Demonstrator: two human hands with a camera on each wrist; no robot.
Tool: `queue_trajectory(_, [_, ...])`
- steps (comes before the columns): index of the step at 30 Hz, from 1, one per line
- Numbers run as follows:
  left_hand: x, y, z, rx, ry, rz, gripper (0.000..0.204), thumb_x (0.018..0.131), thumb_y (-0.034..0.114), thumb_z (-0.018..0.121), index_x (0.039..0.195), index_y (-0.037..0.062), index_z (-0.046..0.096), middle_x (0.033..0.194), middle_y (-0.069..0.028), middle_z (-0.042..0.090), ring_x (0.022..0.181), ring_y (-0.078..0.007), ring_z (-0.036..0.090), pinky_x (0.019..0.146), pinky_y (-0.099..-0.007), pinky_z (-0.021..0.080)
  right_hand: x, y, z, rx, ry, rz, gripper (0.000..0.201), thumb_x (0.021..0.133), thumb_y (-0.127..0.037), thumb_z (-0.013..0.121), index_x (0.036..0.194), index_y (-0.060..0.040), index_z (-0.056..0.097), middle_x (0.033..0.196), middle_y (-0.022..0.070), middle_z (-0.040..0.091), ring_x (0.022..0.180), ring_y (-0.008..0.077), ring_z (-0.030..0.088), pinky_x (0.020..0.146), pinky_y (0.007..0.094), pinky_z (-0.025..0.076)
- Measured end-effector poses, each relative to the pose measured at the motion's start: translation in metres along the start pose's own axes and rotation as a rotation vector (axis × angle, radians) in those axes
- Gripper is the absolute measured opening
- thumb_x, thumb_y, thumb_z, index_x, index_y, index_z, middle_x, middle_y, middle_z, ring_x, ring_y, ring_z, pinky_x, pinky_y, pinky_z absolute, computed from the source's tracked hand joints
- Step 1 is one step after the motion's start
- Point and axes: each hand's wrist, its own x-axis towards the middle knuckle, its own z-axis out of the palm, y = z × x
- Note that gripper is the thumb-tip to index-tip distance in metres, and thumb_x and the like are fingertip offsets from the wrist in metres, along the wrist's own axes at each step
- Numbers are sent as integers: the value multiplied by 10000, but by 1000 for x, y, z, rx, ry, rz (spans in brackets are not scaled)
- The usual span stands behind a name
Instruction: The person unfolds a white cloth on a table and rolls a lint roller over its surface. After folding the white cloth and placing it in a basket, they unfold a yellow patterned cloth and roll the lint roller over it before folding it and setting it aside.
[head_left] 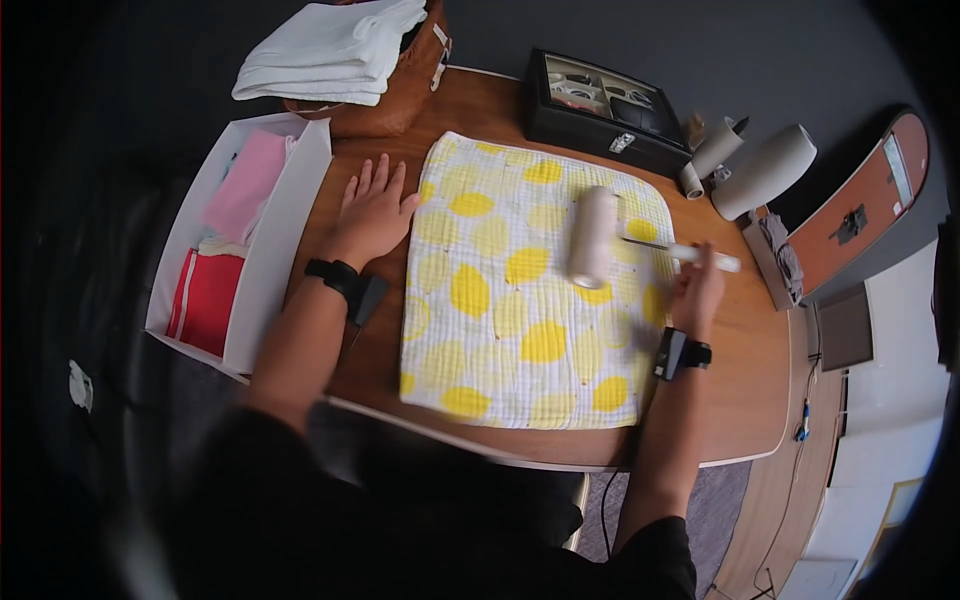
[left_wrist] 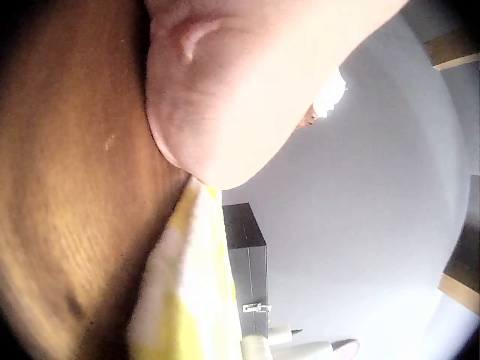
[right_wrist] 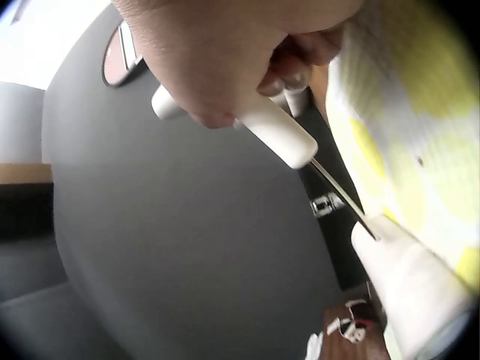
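A folded muslin cloth (head_left: 497, 330) with yellow lemons lies spread on the wooden table (head_left: 740, 400). My right hand (head_left: 697, 295) grips the white handle (right_wrist: 281, 135) of a lint roller, fingers curled round it. The roller's white cylinder (head_left: 594, 238) lies over the upper right part of the cloth, joined to the handle by a thin metal rod (right_wrist: 339, 193). Small dark specks dot the fabric in the right wrist view. My left hand (head_left: 376, 218) rests flat on the wood, fingers spread, right beside the cloth's left edge.
At the left, a white box (head_left: 320, 150) holds pink and red folded clothes. Behind it, white towels (head_left: 330, 50) lie on a brown bag (head_left: 400, 115). A black case (head_left: 600, 140) with a clear lid, a pale vase (head_left: 768, 172) and a mirror (head_left: 895, 165) line the back right.
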Motion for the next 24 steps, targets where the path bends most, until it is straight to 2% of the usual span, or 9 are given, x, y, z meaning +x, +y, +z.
queue_trajectory(2, [0, -1, 2, 9, 11, 3, 729, 1134, 541, 368, 1704, 90, 316, 1802, -178, 197, 1672, -372, 140, 1346, -526, 121, -4, 11, 35, -98, -202, 152, 262, 1060, -371, 710, 955, -136, 661, 653, -76, 472, 517, 42, 399, 458, 243, 270])
queue_trajectory(4, [0, -1, 2, 10, 17, 5, 726, 1133, 539, 375, 1702, 91, 323, 1801, -176, 202, 1671, -370, 146, 1346, -527, 123, -18, 11, 72, -131, -392, 191, 308, 1020, -355, 773, 837, -130, 666, 654, -47, 540, 555, 65, 462, 505, 255, 316])
queue_trajectory(7, [-1, -2, 1, -23, 26, 7, 731, 1125, 545, 389, 1697, 92, 337, 1801, -174, 205, 1671, -366, 150, 1345, -524, 127, -42, -1, 124, -180, -503, 217, 330, 1030, -363, 760, 874, -73, 736, 702, -32, 595, 611, 68, 510, 550, 242, 350])
queue_trajectory(10, [-1, 0, -2, -39, 22, -11, 734, 1118, 550, 407, 1692, 96, 353, 1800, -171, 212, 1671, -360, 154, 1346, -519, 122, -31, 13, 133, -184, -488, 166, 322, 1032, -356, 756, 874, -76, 729, 715, -27, 602, 615, 67, 512, 552, 245, 355])
queue_trajectory(14, [-3, -1, 1, -63, 56, -10, 736, 1113, 545, 421, 1687, 88, 362, 1795, -183, 221, 1669, -370, 155, 1346, -524, 111, 12, 40, 90, -27, -178, 34, 311, 1061, -375, 689, 897, -113, 656, 658, -44, 509, 551, 58, 448, 475, 247, 275])
queue_trajectory(16, [-3, -1, 4, -53, 67, -4, 734, 1113, 537, 424, 1687, 84, 361, 1793, -191, 221, 1668, -377, 152, 1345, -529, 106, 37, 43, 65, 171, -10, -66, 329, 1059, -381, 679, 883, -105, 642, 639, -48, 477, 538, 84, 433, 484, 250, 301])
queue_trajectory(18, [-2, 0, 4, -52, 56, -6, 736, 1114, 526, 421, 1683, 64, 358, 1792, -208, 211, 1668, -391, 143, 1340, -548, 104, 37, 28, 49, 195, 51, -89, 342, 1062, -391, 667, 867, -114, 618, 651, -42, 485, 530, 84, 422, 484, 254, 296])
queue_trajectory(22, [-1, 0, 6, -38, 50, -10, 737, 1118, 519, 411, 1685, 52, 346, 1791, -217, 205, 1669, -395, 136, 1338, -561, 99, 33, 27, 56, 205, -2, -74, 358, 1027, -426, 714, 879, -117, 611, 672, -47, 511, 557, 63, 427, 501, 239, 294])
queue_trajectory(24, [-1, 1, 6, -34, 52, -1, 737, 1121, 519, 403, 1687, 51, 340, 1791, -218, 203, 1670, -396, 134, 1338, -562, 99, 17, 31, 72, 8, -200, -11, 308, 1052, -384, 698, 988, -82, 688, 716, -40, 573, 589, 60, 466, 535, 231, 339])
